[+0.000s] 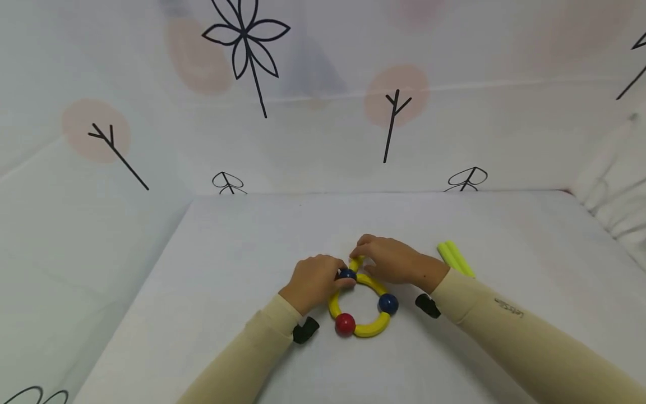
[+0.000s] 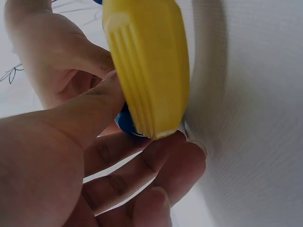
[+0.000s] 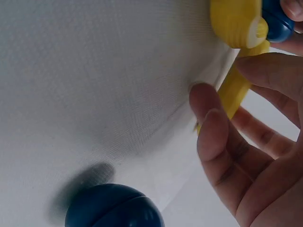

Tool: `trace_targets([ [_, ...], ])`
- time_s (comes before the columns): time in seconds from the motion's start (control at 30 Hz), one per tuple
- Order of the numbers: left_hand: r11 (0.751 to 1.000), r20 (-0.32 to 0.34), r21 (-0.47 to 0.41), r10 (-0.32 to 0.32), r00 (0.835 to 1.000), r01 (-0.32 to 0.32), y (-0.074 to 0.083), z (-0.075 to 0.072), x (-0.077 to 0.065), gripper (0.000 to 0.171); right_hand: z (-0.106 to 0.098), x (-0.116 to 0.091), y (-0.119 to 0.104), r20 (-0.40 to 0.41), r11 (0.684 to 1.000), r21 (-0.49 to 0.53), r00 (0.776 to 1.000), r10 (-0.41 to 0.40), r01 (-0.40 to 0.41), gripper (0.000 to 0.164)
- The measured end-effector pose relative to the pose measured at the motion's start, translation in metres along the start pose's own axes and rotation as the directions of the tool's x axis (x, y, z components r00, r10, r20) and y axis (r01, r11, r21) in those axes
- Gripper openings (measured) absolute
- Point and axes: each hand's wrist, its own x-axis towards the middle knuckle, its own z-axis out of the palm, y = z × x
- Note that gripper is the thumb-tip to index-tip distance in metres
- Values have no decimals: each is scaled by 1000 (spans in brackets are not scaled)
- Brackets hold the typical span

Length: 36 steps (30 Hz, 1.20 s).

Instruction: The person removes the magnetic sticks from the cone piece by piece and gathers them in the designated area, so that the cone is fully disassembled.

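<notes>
The yellow rod-and-ball ring (image 1: 372, 329) lies on the table (image 1: 252, 235), its red ball (image 1: 345, 324) nearest; the parts look light, stiff, perhaps slippery. Beyond, the left hand (image 1: 314, 281) pinches the far blue ball (image 1: 346, 274), and the right hand (image 1: 393, 260) grips a short yellow rod (image 1: 355, 264) just past it, probably best held mid-length.

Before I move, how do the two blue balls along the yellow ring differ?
The upper blue ball is held in the left grip; the right-side blue ball is untouched. Fingers partly cover the upper ball, while the right-side ball is uncovered. A yellow piece juts outward by the upper ball; none does by the right-side ball. Both are round and blue.
</notes>
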Motion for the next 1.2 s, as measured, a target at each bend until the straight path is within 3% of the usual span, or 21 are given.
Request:
trace_targets([
  [0.3, 999, -2, 41, 21, 1000, -21, 2, 0, 0, 39, -3, 1, 2, -34, 994, -109, 999, -7, 3, 19],
  [0.57, 996, 20, 84, 14, 1000, -16, 2, 2, 0, 40, -23, -9, 15, -173, 989, -42, 976, 129, -138, 29],
  [0.7, 996, 11, 91, 25, 1000, -26, 2, 1, -1, 40, -39, -31, 20, -282, 979, 22, 938, 200, -202, 36],
  [0.87, 995, -3, 99, 30, 1000, -29, 2, -1, -2, 40, -52, -67, 30, -356, 945, 182, 878, 321, -271, 47],
  [1.07, 995, -10, 95, 39, 999, -38, 3, -2, -3, 39, -47, -106, 49, -456, 911, 313, 798, 393, -269, 51],
  [1.2, 995, -9, 95, 29, 1000, -28, 3, -1, -4, 40, -40, -118, 62, -458, 888, 354, 773, 438, -294, 49],
])
